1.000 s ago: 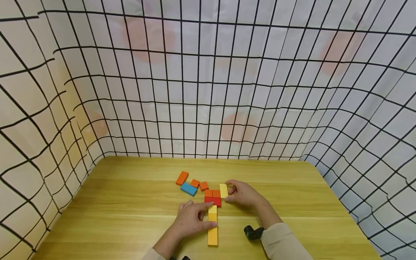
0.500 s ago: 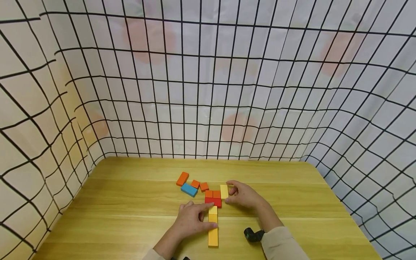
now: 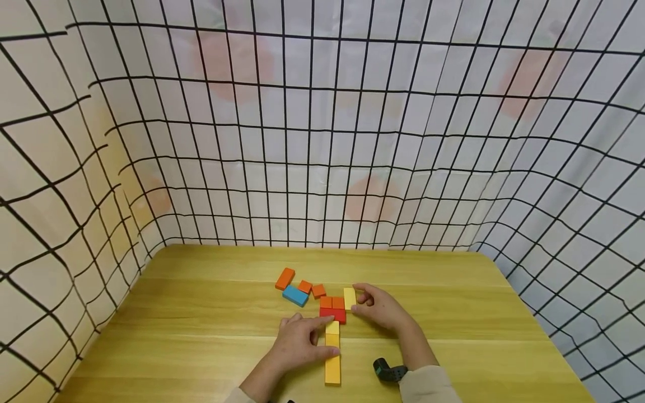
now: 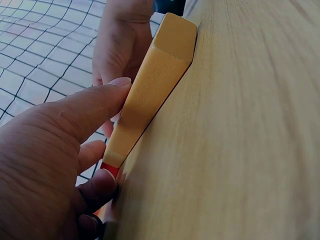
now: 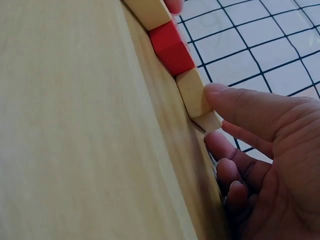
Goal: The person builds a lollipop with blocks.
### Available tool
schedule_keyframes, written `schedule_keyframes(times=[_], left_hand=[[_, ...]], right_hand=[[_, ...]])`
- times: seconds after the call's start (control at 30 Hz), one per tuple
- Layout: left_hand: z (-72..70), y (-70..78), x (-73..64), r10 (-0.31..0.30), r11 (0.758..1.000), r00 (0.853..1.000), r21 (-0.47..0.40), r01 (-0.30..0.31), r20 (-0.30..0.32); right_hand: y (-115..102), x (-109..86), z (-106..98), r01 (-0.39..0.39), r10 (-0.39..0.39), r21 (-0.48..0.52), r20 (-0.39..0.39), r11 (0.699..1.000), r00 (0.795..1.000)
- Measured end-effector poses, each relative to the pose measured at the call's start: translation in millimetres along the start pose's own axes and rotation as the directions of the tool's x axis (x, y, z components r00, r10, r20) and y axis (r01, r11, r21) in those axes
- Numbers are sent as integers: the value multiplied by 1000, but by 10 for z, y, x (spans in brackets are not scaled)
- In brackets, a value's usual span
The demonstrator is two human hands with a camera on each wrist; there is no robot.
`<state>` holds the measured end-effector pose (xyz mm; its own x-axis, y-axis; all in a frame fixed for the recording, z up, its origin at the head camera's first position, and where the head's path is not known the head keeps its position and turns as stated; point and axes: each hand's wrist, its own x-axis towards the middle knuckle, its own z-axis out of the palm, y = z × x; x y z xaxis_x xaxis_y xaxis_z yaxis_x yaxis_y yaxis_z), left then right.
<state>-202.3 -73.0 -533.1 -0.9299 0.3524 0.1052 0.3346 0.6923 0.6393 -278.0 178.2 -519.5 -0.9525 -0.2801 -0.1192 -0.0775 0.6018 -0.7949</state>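
Observation:
Flat toy blocks are joined on the wooden table. Two small orange blocks sit against a red block, and below that runs a column with a light yellow block above an orange-yellow block. My left hand lies over this column, index fingertip at the red block's lower edge and thumb resting on the column. At the right side of the orange pair stands a pale yellow block. My right hand pinches it by its ends; in the right wrist view the thumb presses its near corner.
Left of the joined blocks lie loose ones: an orange block, a blue block and two small orange blocks, one of them a square. A black wire grid with a pale sheet behind encloses the table's back and sides.
The head view has shifted slightly. Both hands keep their places on the blocks, and the right wrist has turned a little.

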Motion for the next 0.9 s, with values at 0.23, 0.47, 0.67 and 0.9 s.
schedule_keyframes(times=[0.23,0.47,0.67,0.9], left_hand=[[-19,36,5,0,1000,1000,-1,0,3],[-12,36,0,12,1000,1000,-4,-12,0],[-26,30,0,2,999,1000,-49,-3,-25],[-94,-70,62,-150,965,963,-243,94,-223]], right_hand=[[-1,-36,1,6,-6,3,-33,1000,999],[30,-44,20,2,-2,-12,-57,1000,998],[51,-26,33,9,-10,-7,-67,1000,998],[51,-23,64,12,-12,-4,-73,1000,997]])
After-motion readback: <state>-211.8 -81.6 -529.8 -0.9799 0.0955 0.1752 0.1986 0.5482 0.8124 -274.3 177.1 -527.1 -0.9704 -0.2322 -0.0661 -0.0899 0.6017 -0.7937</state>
